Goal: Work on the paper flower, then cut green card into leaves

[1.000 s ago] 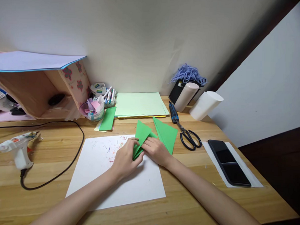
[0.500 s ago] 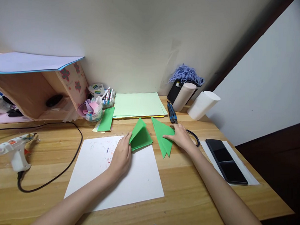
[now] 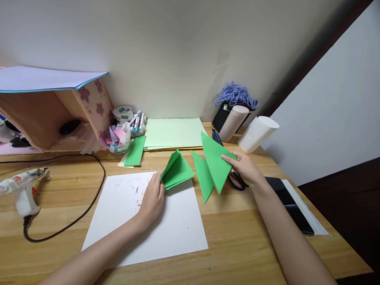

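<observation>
My left hand (image 3: 153,198) pinches the near corner of a folded green paper piece (image 3: 177,169) that rests on a white sheet (image 3: 149,224). Its layers fan open toward the back. My right hand (image 3: 245,169) grips the right edge of a green paper triangle (image 3: 218,161) and holds it lifted and tilted above the wooden desk (image 3: 236,244). Another green triangle (image 3: 203,176) lies flat just under and left of the lifted one.
Black scissors (image 3: 235,180) lie partly under my right hand. A phone (image 3: 289,204) on white paper sits right. Light green sheets (image 3: 173,133), a green strip (image 3: 135,150), a marker cup, rolls and yarn line the back. A glue gun (image 3: 20,190) with its cord lies left.
My right hand left the folded piece, moved right to the triangles and has raised the top one off the desk. My left hand stays on the folded piece.
</observation>
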`<state>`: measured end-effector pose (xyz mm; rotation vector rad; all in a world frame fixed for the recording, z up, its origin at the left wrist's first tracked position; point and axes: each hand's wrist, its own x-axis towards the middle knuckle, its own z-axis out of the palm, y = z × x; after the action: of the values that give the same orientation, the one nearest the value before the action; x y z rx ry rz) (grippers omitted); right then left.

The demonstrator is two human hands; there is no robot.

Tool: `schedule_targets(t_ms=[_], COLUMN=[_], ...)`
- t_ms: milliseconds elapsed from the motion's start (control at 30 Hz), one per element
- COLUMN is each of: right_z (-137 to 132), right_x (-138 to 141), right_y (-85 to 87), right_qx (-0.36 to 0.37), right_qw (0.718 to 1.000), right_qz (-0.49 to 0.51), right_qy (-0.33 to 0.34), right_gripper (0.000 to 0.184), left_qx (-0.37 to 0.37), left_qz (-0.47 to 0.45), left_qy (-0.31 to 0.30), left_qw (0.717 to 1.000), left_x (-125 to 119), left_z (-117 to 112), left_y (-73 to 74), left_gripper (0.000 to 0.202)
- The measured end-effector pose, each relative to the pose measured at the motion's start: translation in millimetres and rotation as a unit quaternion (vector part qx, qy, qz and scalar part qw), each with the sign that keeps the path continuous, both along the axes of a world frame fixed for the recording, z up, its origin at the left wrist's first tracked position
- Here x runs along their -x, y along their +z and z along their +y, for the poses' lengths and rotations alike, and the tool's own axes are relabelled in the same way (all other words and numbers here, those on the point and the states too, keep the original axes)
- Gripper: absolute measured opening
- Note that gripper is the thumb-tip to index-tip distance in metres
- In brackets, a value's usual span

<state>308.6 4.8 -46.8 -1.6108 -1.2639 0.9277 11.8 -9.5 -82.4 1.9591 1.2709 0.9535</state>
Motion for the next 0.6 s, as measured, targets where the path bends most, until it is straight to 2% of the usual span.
schedule_targets(t_ms=[67,133,200,267,367,500,600], right_z=[-3.1,-6.4,-9.3,-11.1,-12.6,-14.0,-15.5], right_x=[9.9,28.2,50.8,72.4,95.9,111.0,115.9], right_y=[4.9,4.9,0.7,-6.2,-17.1,-26.9,-29.6], right_qx=[0.045,0.093,0.135,0.159,0.142,0.113,0.116], right_qw=[0.993,0.983,0.976,0.971,0.968,0.961,0.956], right_qz=[0.105,0.149,0.164,0.180,0.207,0.248,0.263], right_qy=[0.031,0.056,0.053,0.018,-0.002,0.047,0.054], right_gripper=[0.038,0.032,0.027,0.036,0.041,0.022,0.018], left_qx=[-0.005,-0.005,0.000,0.008,0.017,0.025,0.029], left_qz=[-0.002,-0.006,-0.009,-0.007,0.004,0.015,0.035], left_qy=[-0.010,-0.015,-0.017,-0.025,-0.054,-0.071,-0.074], left_qw=[1.000,1.000,1.000,1.000,0.998,0.997,0.996], left_x=[-0.7,-1.8,-3.0,-4.4,-6.2,-7.7,-8.6], left_z=[-2.7,-6.5,-10.8,-14.6,-18.1,-19.0,-19.5], left_y=[-1.2,-2.9,-4.8,-6.4,-7.3,-5.2,-3.0], left_gripper=[0.046,0.047,0.048,0.048,0.049,0.049,0.048])
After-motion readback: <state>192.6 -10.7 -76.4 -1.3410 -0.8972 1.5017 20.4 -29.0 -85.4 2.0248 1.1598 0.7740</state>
